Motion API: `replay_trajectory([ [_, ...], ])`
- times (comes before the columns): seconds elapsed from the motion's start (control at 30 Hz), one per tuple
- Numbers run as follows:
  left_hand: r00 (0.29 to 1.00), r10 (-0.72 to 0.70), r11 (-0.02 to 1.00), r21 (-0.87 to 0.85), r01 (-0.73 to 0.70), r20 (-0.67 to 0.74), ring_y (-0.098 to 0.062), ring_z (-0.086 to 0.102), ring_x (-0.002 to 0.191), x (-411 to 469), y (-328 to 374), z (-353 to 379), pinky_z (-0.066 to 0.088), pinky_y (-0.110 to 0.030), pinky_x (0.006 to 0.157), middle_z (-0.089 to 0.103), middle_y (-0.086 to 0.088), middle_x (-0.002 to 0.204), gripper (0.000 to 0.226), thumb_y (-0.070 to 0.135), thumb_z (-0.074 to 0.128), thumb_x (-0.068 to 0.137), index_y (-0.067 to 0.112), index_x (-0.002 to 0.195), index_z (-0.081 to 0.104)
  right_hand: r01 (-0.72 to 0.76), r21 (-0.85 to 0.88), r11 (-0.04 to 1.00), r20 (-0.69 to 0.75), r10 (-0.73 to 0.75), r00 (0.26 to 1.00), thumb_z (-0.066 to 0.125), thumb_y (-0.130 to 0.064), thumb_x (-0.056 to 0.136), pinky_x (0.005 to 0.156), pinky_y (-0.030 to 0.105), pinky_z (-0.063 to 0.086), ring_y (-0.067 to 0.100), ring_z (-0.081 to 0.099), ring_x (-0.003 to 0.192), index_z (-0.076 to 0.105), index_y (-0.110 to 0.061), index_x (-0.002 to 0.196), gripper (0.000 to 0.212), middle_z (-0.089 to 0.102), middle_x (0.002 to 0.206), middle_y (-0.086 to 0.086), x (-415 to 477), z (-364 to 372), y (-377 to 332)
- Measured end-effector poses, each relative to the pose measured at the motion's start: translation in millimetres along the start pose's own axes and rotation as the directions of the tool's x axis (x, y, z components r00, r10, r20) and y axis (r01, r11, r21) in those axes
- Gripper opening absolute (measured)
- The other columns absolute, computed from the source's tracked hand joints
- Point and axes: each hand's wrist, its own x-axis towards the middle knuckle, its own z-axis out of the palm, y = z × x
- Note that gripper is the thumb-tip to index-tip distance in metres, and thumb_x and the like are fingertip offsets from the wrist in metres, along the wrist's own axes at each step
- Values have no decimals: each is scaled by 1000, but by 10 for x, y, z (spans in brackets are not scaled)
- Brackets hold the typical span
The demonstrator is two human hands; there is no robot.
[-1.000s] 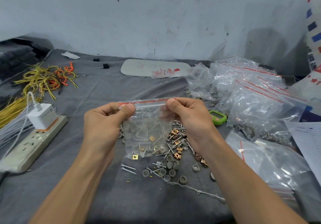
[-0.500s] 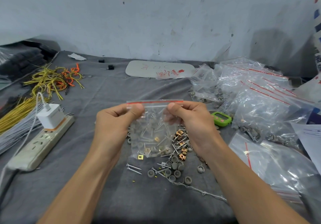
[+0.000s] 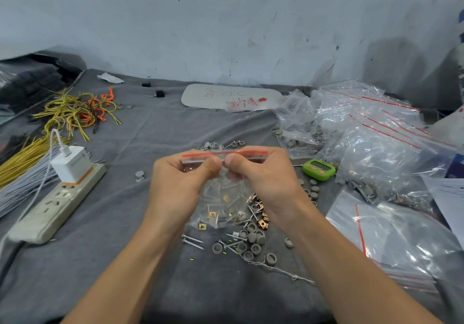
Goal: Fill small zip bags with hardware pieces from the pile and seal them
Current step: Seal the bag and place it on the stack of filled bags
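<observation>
Zip bag, held above the pile near the desk's front edge, left hand and right hand pinching its red seal strip, thumbs nearly touching; the limp, slippery film sags with light hardware, so the stiffer strip, perhaps unsealed, offers the best hold.

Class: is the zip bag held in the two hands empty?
No, the zip bag, pinched by the left hand and right hand, holds screws and brass-coloured clips.
</observation>
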Motion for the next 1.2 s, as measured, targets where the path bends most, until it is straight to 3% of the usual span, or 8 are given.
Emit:
replay_trajectory([
  [0.3,999,-20,993,-113,15,-40,-12,68,68,21,-10,11,53,-20,66,75,-5,72,11,8,85,68,18,72,81,-49,50,998,10,49,999,74,-2,88,69,28,55,14,65,65,80,-8,81,10,72,70,8,-34,-28,3],
  [0.47,972,-185,944,-301,136,-141,-11,70,68,98,-15,-91,55,-22,62,75,-3,75,16,29,81,64,14,70,80,-128,-372,919,172,204,964,72,-7,92,76,20,49,6,70,76,79,-19,78,20,78,80,0,-28,-142,16],
  [0.53,972,-235,942,-248,227,0,-10,73,77,100,-40,-134,54,-18,62,78,-3,87,31,40,85,59,17,81,82,-135,-261,956,130,173,976,66,-3,95,68,19,49,10,66,68,77,-17,74,28,76,72,1,-42,-144,5],
  [0.63,893,-342,939,73,335,292,-10,72,103,16,-134,-81,52,-23,85,77,2,112,52,35,88,65,22,114,77,-213,62,975,91,207,974,62,-5,98,64,24,54,16,64,65,76,-14,69,34,72,70,5,-84,-165,-71],
  [0.73,880,-351,936,108,334,319,-15,73,90,-93,-159,105,52,-24,82,79,-7,99,19,13,82,81,15,100,81,-252,211,944,46,248,968,64,-8,97,65,31,58,20,64,69,74,-7,79,20,69,75,8,-138,-337,-186],
  [0.87,902,-316,947,48,316,293,-14,67,67,-150,-127,372,50,-19,64,76,-12,78,10,2,74,84,9,78,80,-141,-416,898,73,187,980,76,-13,87,61,26,50,11,63,62,77,-18,82,7,71,69,2,-278,-660,-253],
  [1.07,877,-368,907,-88,411,307,-12,70,75,-74,-52,1350,56,-23,66,77,-7,94,29,23,78,86,11,112,73,-184,-313,932,-250,106,963,73,6,84,44,24,45,14,57,47,75,2,76,10,69,64,12,-231,-1722,-467],
  [1.2,900,-287,949,224,221,327,-3,67,101,-17,-219,2100,54,-24,90,67,9,116,61,22,78,87,25,141,51,-369,-357,858,-570,113,814,73,-10,89,64,26,57,14,68,63,75,-9,88,3,74,82,11,-235,-2490,-409],
])
